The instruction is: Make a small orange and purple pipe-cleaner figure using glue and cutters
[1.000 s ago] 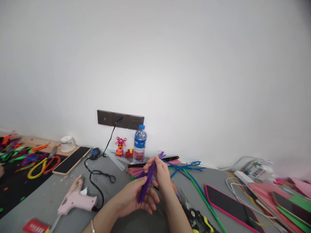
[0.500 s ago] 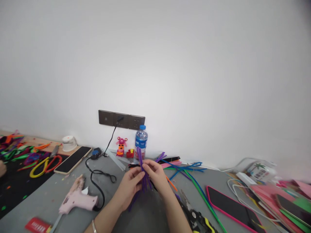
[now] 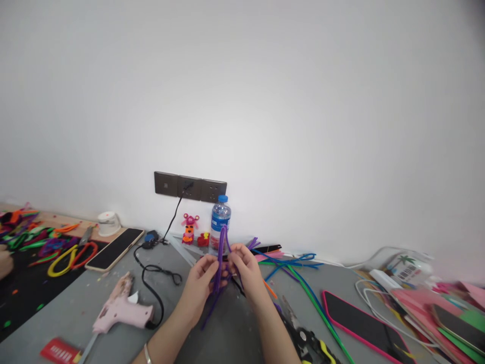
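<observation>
Purple pipe cleaners stand upright in a small bunch between my two hands. My left hand is closed around the bunch, thumb across the front. Thumb and fingertips of my right hand pinch a purple strand that bends over from the top of the bunch. Another purple strand slants down below my left hand. Right behind the bunch stands a water bottle with a blue cap. Pliers with black and yellow handles lie near my right forearm.
On the left are a pink glue gun, a phone and scissors. Blue and green pipe cleaners and a pink-cased phone lie right. A small figure stands by the wall. Another person's hand shows at far left.
My right hand has shifted slightly right and pulled one strand away from the bunch. The bunch now leans the other way, with a bent loop at its top.
</observation>
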`<state>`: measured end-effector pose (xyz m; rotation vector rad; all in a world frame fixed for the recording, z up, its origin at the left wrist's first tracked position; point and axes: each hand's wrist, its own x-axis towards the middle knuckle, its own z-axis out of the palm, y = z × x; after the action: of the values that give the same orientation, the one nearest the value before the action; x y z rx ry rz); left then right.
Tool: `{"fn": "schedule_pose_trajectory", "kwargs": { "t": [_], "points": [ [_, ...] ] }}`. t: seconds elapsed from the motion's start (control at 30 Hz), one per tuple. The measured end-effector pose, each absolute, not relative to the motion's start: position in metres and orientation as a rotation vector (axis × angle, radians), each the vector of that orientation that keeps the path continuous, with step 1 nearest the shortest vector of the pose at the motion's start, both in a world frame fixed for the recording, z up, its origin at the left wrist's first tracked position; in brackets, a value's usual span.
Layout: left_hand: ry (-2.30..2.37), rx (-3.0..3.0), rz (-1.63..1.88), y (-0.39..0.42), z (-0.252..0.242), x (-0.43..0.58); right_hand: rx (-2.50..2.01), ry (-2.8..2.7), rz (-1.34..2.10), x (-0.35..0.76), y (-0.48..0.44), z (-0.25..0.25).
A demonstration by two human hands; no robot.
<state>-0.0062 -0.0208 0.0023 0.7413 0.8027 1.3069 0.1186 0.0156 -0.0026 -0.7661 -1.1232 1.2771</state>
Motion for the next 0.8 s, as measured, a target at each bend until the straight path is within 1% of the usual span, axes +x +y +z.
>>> {"fn": "schedule_pose_trajectory", "kwargs": {
  "t": [0.17,0.33,0.47,0.57,0.67,0.8],
  "points": [
    [0.833,0.744,1.328,-0.017,0.0,-0.007,-0.751,-1.071,1.324,0.118,0.018,-0.004],
    [0.83,0.697,1.358,-0.015,-0.003,-0.007,-0.776,-0.995,1.264,0.12,0.022,-0.007],
    [0.873,0.634,1.445,-0.014,-0.004,-0.008,-0.821,-0.966,1.199,0.125,0.024,-0.009],
    [0.901,0.562,1.574,-0.011,-0.003,-0.012,-0.874,-0.984,1.157,0.127,0.025,-0.012],
    [0.821,0.564,1.66,-0.01,-0.001,-0.015,-0.93,-1.035,1.107,0.125,0.025,-0.015],
    [0.691,0.594,1.59,-0.013,0.003,-0.015,-0.973,-1.101,0.967,0.121,0.021,-0.012]
  ]
}}
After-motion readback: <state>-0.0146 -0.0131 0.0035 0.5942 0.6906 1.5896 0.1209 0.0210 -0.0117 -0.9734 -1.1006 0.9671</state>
